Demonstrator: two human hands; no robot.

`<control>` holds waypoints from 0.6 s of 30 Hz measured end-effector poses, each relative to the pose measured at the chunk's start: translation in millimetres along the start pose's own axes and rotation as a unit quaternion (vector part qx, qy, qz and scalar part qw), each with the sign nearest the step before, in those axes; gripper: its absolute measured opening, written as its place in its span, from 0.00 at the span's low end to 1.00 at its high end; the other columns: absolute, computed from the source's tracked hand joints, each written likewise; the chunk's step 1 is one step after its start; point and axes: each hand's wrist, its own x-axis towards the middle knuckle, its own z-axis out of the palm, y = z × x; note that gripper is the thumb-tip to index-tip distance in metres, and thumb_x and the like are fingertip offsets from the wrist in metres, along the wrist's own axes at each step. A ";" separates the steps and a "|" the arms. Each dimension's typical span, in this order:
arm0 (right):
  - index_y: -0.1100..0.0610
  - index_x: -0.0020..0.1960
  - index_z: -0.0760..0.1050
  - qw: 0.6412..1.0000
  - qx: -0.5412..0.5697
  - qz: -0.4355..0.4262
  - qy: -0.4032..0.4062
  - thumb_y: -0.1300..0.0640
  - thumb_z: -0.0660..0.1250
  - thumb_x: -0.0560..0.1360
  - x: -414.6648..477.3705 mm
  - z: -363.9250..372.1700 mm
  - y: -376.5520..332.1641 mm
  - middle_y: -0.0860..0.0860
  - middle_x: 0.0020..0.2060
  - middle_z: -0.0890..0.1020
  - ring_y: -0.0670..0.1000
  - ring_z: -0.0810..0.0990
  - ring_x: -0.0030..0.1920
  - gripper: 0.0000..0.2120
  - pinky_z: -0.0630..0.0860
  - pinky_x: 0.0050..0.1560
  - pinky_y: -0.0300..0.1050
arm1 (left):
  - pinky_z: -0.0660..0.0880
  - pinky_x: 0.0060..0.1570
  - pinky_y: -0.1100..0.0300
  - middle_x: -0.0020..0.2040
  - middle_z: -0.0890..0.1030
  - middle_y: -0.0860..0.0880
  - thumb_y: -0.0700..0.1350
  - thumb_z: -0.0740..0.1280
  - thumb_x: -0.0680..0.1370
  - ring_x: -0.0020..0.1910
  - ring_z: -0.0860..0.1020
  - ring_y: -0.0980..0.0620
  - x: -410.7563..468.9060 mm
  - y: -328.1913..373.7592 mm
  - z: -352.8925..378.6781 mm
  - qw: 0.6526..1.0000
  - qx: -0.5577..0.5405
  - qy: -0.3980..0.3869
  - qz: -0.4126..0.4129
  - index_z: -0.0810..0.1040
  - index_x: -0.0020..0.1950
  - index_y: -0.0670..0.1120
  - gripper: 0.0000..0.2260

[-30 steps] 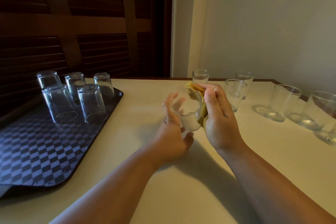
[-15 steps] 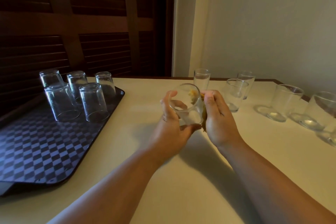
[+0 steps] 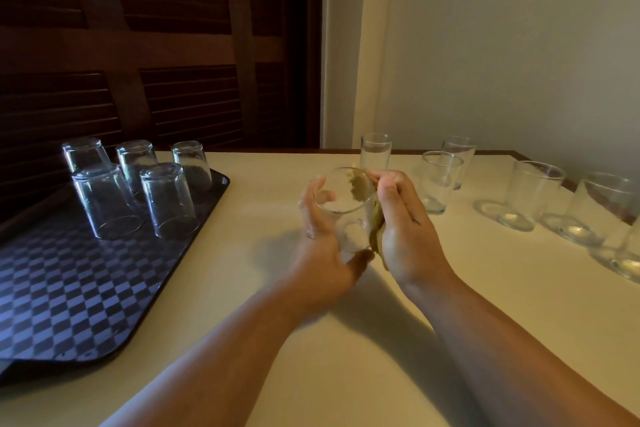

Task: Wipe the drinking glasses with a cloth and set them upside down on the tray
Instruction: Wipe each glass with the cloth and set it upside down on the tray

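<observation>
Above the middle of the table my left hand grips a clear drinking glass, tilted with its mouth facing me. My right hand pinches a yellow cloth against the glass's right side, with part of the cloth tucked over the rim into the glass. A dark checkered tray lies at the left and carries several glasses upside down at its far end. Several upright glasses stand in a row on the table at the right.
The cream table reaches a pale wall at the back right and dark wooden shutters behind the tray. The tray's near corner overhangs the table's left edge.
The glass has turned in my left hand so that its mouth now faces me. The cloth has gone from over the top of the glass to its right rim and inside.
</observation>
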 end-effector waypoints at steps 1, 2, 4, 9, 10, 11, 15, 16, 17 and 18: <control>0.52 0.58 0.77 1.000 0.019 -0.014 0.007 0.50 0.53 0.86 0.0 1.3 -3.7 0.44 0.43 0.81 0.43 0.79 0.44 0.14 0.75 0.46 0.37 | 0.68 0.71 0.59 0.74 0.59 0.57 0.37 0.73 0.77 0.67 0.68 0.64 -2.2 -0.5 0.9 1.000 0.004 -0.018 -0.009 0.31 0.71 0.71 0.53; 0.51 0.59 0.77 0.999 0.031 -0.025 0.010 0.49 0.53 0.85 0.8 0.9 -5.9 0.45 0.44 0.81 0.44 0.79 0.45 0.15 0.76 0.47 0.39 | 0.65 0.73 0.57 0.75 0.60 0.57 0.36 0.71 0.78 0.69 0.66 0.62 -3.3 -0.5 1.8 0.999 -0.004 -0.030 -0.021 0.31 0.68 0.74 0.53; 0.51 0.58 0.77 0.999 0.027 -0.013 0.015 0.47 0.53 0.85 2.1 -1.5 -5.7 0.46 0.43 0.81 0.44 0.78 0.44 0.16 0.75 0.47 0.41 | 0.66 0.69 0.58 0.70 0.69 0.52 0.38 0.72 0.78 0.66 0.72 0.57 -1.8 2.3 1.2 0.999 -0.024 -0.024 -0.025 0.35 0.67 0.78 0.51; 0.47 0.50 0.81 0.993 0.013 0.115 0.018 0.46 0.56 0.85 1.6 -0.6 6.6 0.41 0.39 0.82 0.41 0.79 0.42 0.15 0.73 0.52 0.47 | 0.72 0.70 0.53 0.68 0.71 0.50 0.47 0.81 0.70 0.67 0.75 0.51 0.9 3.9 -2.7 0.998 -0.046 0.027 -0.017 0.40 0.70 0.76 0.53; 0.45 0.49 0.82 0.992 0.048 0.113 0.022 0.45 0.57 0.84 1.7 1.2 5.1 0.42 0.40 0.83 0.42 0.80 0.43 0.15 0.73 0.52 0.51 | 0.68 0.71 0.57 0.74 0.66 0.50 0.46 0.79 0.72 0.71 0.71 0.51 -1.8 2.9 -2.5 0.999 -0.034 -0.008 -0.023 0.36 0.69 0.77 0.54; 0.44 0.50 0.82 0.991 0.079 0.100 0.028 0.45 0.57 0.82 2.3 1.9 3.0 0.44 0.43 0.84 0.44 0.81 0.46 0.15 0.74 0.53 0.53 | 0.65 0.73 0.60 0.77 0.61 0.52 0.43 0.76 0.75 0.74 0.66 0.52 -4.9 1.4 -1.9 0.998 -0.022 -0.044 -0.031 0.33 0.68 0.76 0.54; 0.47 0.58 0.79 0.996 0.081 0.016 0.017 0.47 0.54 0.83 1.9 -1.2 -7.2 0.46 0.52 0.84 0.47 0.82 0.56 0.15 0.77 0.59 0.45 | 0.71 0.71 0.47 0.67 0.70 0.53 0.41 0.74 0.77 0.66 0.74 0.54 -3.5 1.6 -2.5 0.998 -0.032 -0.032 -0.033 0.37 0.72 0.72 0.49; 0.48 0.58 0.78 0.998 0.060 0.022 0.013 0.46 0.54 0.84 0.9 -0.8 -7.0 0.46 0.50 0.83 0.45 0.81 0.54 0.15 0.76 0.57 0.43 | 0.76 0.66 0.47 0.63 0.73 0.53 0.43 0.77 0.74 0.61 0.77 0.53 -1.0 3.0 -3.4 0.999 -0.041 0.002 -0.026 0.43 0.72 0.72 0.48; 0.49 0.58 0.78 0.998 0.042 0.037 0.011 0.46 0.54 0.84 0.1 0.1 -5.8 0.46 0.49 0.83 0.45 0.81 0.53 0.16 0.75 0.56 0.43 | 0.80 0.60 0.47 0.60 0.74 0.53 0.46 0.81 0.70 0.58 0.79 0.50 1.4 3.3 -4.8 0.998 -0.050 0.038 -0.020 0.49 0.71 0.70 0.47; 0.48 0.57 0.79 0.998 0.031 0.057 0.014 0.46 0.54 0.85 -0.7 0.7 -3.3 0.46 0.50 0.83 0.45 0.81 0.53 0.15 0.74 0.57 0.44 | 0.82 0.55 0.47 0.58 0.75 0.52 0.48 0.83 0.67 0.56 0.80 0.49 3.2 1.7 -5.4 0.996 -0.058 0.065 -0.016 0.56 0.69 0.70 0.44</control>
